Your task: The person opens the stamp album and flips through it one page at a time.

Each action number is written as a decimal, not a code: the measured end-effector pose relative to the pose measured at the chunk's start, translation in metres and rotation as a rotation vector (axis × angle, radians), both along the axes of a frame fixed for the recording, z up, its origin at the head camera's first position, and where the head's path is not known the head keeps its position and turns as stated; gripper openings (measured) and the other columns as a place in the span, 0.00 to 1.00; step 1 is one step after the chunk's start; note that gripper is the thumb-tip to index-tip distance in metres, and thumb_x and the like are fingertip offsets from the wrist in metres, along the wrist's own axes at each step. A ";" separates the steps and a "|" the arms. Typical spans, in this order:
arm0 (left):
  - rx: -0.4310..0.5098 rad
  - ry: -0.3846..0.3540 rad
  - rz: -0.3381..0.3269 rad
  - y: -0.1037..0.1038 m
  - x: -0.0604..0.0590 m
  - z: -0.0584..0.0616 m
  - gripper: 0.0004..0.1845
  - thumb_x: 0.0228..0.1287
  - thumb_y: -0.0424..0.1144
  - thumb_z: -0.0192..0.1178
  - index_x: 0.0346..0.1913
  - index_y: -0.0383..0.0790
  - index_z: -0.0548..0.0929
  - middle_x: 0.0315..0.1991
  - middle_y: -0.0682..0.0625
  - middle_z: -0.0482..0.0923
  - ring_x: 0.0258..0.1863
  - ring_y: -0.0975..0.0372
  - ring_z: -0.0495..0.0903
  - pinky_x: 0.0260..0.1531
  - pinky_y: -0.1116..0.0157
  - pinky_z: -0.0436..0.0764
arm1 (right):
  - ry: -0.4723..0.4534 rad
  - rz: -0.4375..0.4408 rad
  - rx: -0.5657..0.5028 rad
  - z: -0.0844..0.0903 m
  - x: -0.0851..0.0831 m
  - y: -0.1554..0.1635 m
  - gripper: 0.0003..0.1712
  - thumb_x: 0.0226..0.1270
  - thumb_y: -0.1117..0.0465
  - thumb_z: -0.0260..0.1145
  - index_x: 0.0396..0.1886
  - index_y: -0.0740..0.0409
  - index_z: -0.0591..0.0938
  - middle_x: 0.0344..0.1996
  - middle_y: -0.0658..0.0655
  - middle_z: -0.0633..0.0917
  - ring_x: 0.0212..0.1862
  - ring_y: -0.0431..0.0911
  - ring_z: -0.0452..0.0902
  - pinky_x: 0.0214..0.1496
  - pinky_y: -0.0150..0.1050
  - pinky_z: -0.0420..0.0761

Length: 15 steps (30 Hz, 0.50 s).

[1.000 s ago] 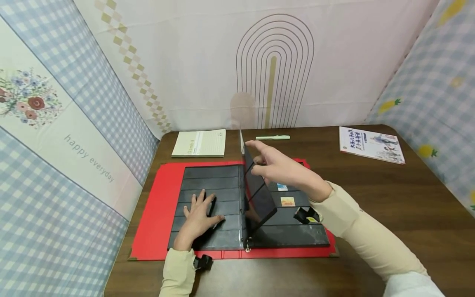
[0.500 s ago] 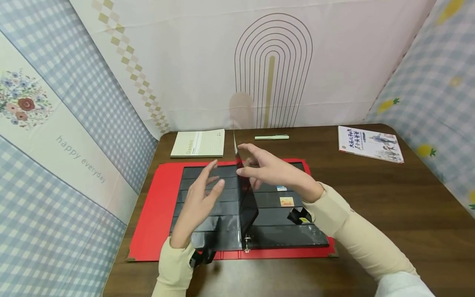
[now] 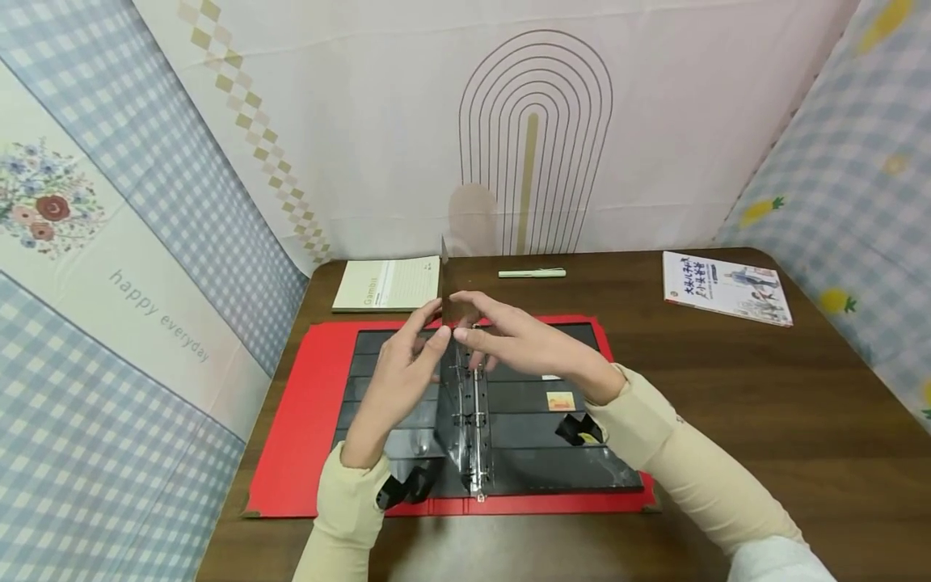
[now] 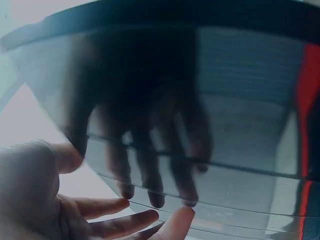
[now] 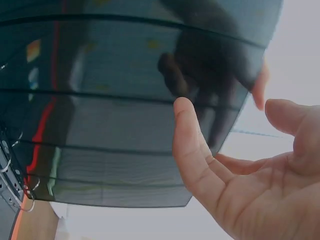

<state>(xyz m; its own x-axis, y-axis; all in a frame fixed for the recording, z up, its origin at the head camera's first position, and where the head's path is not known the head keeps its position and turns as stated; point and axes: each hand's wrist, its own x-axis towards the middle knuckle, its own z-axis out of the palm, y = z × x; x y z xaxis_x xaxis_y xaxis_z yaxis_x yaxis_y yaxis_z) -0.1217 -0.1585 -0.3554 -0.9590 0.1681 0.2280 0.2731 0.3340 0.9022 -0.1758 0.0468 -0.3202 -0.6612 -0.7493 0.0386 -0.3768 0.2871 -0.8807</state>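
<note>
A red stamp album (image 3: pixel 287 428) lies spread on the table, with black strip-pocket pages and metal binder rings (image 3: pixel 478 436). One dark glossy page (image 5: pixel 125 122) stands nearly upright, left of the rings. My left hand (image 3: pixel 396 368) is at its left side; in the left wrist view, one fingertip (image 4: pixel 72 159) meets the page's edge. From the right, my right hand (image 3: pixel 534 343) reaches the same page, a finger (image 5: pixel 185 125) against its face and the thumb (image 5: pixel 282 112) apart. An orange stamp (image 3: pixel 560 402) shows on the right-hand page.
Behind the album lie a pale notebook (image 3: pixel 389 283) and a light green pen (image 3: pixel 532 273). A white illustrated book (image 3: pixel 727 287) lies at the back right. Patterned cloth (image 3: pixel 364 121) hangs around the table's back and sides.
The upright page has swung left past the rings, uncovering them. My left hand has lifted off the left page and come to the upright page's edge; my right hand has moved left with the page.
</note>
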 end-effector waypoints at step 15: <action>0.139 -0.011 0.148 -0.052 0.002 -0.011 0.19 0.75 0.29 0.55 0.65 0.33 0.78 0.59 0.38 0.80 0.57 0.53 0.80 0.50 0.71 0.77 | 0.061 -0.090 0.001 -0.021 -0.015 0.030 0.29 0.78 0.58 0.60 0.74 0.59 0.66 0.56 0.59 0.79 0.46 0.46 0.82 0.47 0.50 0.83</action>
<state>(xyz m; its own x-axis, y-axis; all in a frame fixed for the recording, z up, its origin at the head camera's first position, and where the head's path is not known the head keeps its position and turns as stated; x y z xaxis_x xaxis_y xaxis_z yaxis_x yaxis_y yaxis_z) -0.1198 -0.2105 -0.3667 -0.9734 -0.0075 0.2290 0.2204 0.2423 0.9448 -0.1905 0.0766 -0.3407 -0.7220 -0.6872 0.0801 -0.4026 0.3232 -0.8564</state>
